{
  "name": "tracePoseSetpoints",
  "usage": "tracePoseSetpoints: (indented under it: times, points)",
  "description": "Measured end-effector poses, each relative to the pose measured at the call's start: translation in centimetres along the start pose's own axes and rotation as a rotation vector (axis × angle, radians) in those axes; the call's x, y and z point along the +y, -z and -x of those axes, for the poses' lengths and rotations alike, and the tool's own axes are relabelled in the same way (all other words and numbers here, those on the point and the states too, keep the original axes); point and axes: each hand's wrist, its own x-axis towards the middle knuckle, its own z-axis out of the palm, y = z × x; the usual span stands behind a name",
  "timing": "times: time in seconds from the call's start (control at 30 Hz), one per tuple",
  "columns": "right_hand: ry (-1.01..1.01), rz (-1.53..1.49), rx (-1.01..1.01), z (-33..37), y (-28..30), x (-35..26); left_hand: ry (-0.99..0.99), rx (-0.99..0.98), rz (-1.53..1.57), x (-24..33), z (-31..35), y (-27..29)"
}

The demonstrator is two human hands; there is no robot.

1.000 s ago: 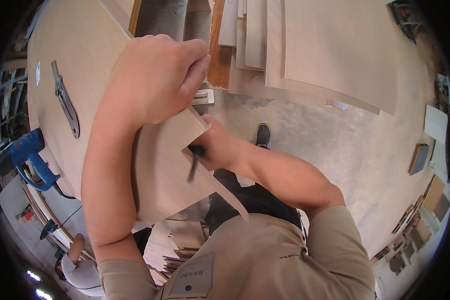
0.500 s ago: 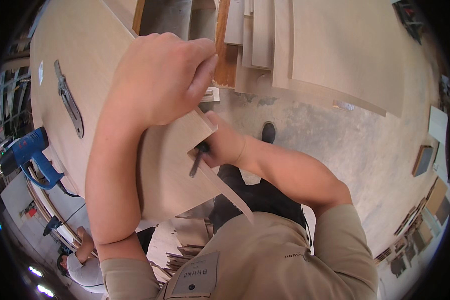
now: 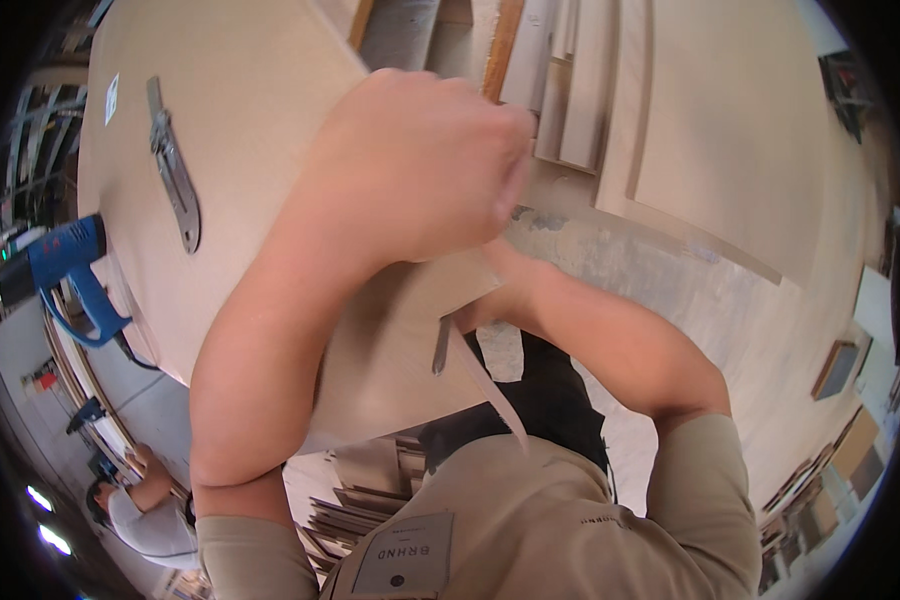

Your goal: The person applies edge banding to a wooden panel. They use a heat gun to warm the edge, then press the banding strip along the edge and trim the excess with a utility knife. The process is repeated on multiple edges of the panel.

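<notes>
My left hand [image 3: 420,165] is closed in a fist above the near right edge of a large pale wood panel [image 3: 260,110]. Whatever its fingers may hold is hidden, and the hand is slightly blurred. Partly behind the panel's corner, my right hand [image 3: 485,295] grips a tool with a flat dark metal blade [image 3: 440,347]; the blade shows over the panel, and the handle is mostly hidden now. A thin pale strip [image 3: 500,405] hangs down from the panel edge beside the blade, toward my shirt.
On the panel lies a slotted metal hand tool [image 3: 175,185]. A blue heat gun [image 3: 75,275] sits at the panel's left edge. Stacked boards [image 3: 720,130] stand at the back right. Another person [image 3: 150,510] works at the lower left. Thin wood pieces [image 3: 360,510] lie below the panel.
My left fist has moved to the right across the panel edge. The right hand and its blade appear farther right and are more covered. The whole view has shifted somewhat.
</notes>
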Motion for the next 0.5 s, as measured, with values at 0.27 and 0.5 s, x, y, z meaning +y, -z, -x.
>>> tracePoseSetpoints:
  times: [0.27, 0.5]
  points:
    - [-0.403, 0.672, -0.292, 2.2, 0.9, -2.6, 0.033, -0.079, 0.155, 0.1, 0.0, 1.1]
    - [-0.572, 0.256, -0.240, 2.4, 2.2, -3.6, 0.010, -0.228, 0.131, 0.4, -0.1, 1.8]
